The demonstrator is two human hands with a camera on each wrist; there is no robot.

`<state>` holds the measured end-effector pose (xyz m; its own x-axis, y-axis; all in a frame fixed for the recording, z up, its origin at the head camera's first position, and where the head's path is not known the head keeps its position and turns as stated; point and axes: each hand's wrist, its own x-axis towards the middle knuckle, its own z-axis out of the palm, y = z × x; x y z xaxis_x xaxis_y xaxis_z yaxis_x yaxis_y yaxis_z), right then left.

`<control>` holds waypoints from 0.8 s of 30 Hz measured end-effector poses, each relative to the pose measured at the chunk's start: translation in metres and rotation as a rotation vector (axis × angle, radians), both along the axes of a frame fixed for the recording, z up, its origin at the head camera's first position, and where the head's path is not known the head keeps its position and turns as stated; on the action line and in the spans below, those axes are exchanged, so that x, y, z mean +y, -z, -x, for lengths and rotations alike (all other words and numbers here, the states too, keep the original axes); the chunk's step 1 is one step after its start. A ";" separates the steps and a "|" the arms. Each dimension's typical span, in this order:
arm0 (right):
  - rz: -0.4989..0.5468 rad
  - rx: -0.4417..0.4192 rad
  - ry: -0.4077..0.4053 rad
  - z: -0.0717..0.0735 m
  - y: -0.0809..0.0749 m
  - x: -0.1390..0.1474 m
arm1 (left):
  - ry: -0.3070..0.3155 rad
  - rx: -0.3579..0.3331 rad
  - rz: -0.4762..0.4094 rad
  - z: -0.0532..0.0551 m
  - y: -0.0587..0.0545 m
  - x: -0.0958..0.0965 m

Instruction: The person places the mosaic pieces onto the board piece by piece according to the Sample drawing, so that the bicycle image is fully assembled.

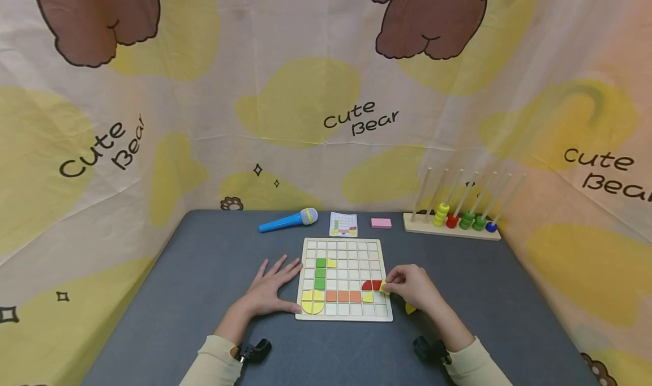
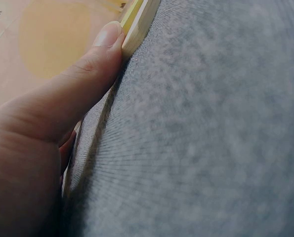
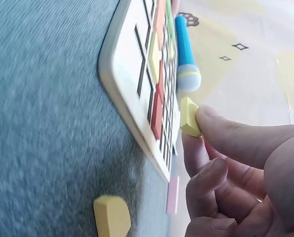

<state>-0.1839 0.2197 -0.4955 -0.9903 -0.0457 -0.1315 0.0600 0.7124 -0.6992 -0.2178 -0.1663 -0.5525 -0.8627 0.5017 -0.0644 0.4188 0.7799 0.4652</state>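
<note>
A pale wooden grid board [image 1: 351,250] lies on the table. My left hand [image 1: 270,292] is spread at its left side, the thumb on the lower left edge. Between thumb and fingertips my right hand [image 1: 412,287] pinches a small yellow block [image 3: 189,117], raised by the board's right edge. On the grid are green squares [image 1: 320,273], orange squares [image 1: 343,296], red pieces [image 1: 372,285] and a yellow circle of quarter pieces [image 1: 313,302]. Single yellow pieces sit beside the top green square and right of the orange row. Another yellow block [image 3: 111,217] rests on the table below my right hand.
Behind the board lie a blue toy microphone [image 1: 287,220], a printed pattern card [image 1: 343,225] and a pink block [image 1: 381,223]. At the back right stands a wooden peg rack [image 1: 450,232] with coloured beads. A printed cloth hangs around the table.
</note>
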 end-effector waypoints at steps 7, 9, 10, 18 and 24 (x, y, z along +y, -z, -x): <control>0.003 0.005 -0.031 -0.005 0.006 -0.011 | 0.002 -0.001 -0.002 -0.001 -0.001 0.000; 0.002 0.005 -0.050 -0.006 0.008 -0.014 | 0.002 0.001 -0.001 -0.001 -0.001 0.000; 0.000 0.007 -0.059 -0.006 0.009 -0.015 | 0.002 0.001 -0.001 -0.001 0.000 -0.001; -0.012 0.002 -0.062 -0.005 0.011 -0.018 | 0.003 0.002 -0.005 -0.001 0.000 -0.001; -0.023 -0.018 -0.059 -0.004 0.009 -0.013 | 0.000 0.005 -0.006 -0.001 -0.001 0.000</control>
